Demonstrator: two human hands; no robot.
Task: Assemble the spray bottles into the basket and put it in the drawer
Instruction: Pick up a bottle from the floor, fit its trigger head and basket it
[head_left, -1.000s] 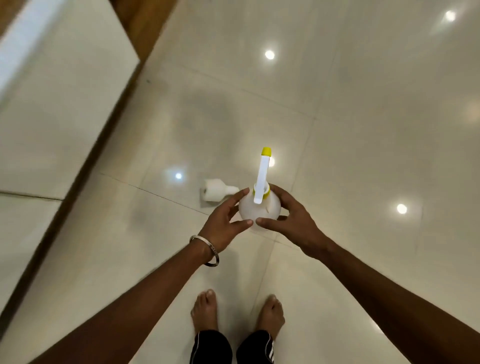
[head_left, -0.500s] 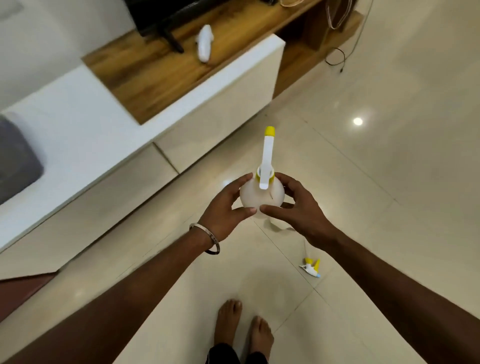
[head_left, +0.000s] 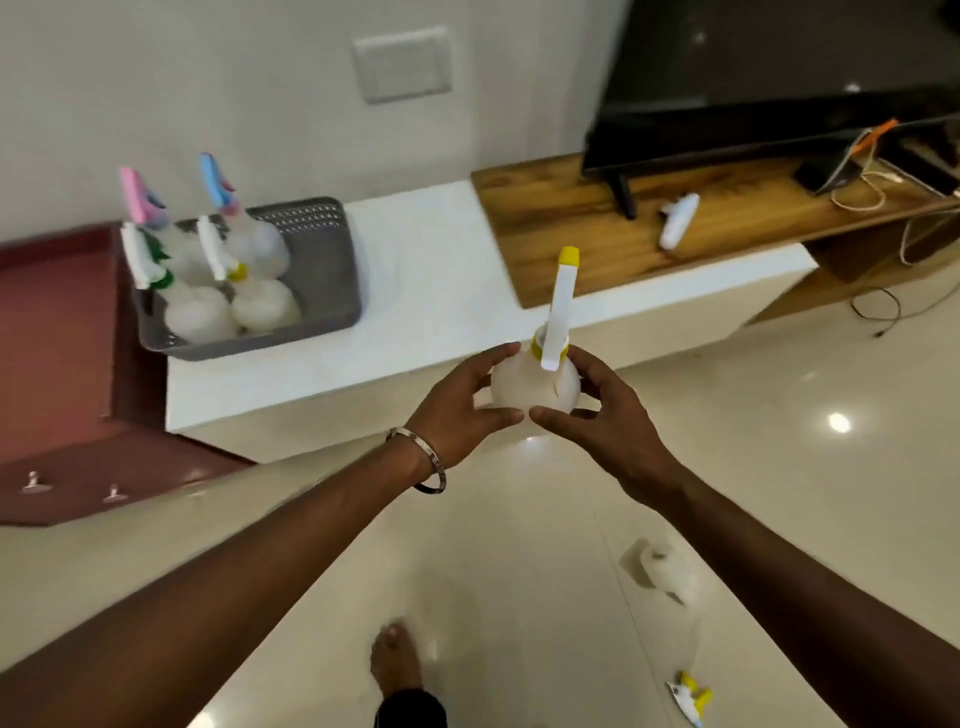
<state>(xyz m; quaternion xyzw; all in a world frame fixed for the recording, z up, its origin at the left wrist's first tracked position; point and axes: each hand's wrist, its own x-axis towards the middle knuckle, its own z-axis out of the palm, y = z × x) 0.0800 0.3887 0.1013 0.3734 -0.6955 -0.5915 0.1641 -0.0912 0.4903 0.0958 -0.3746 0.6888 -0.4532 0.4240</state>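
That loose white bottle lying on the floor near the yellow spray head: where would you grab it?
Grip the bottle round its rounded body, coming from above: it lies on its side on the floor, so the belly faces up. The blur hides its neck.

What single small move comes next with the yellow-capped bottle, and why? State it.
Probably carry the spray bottle, held between left hand and right hand, toward the free right side of the grey basket; four bottles fill its left.
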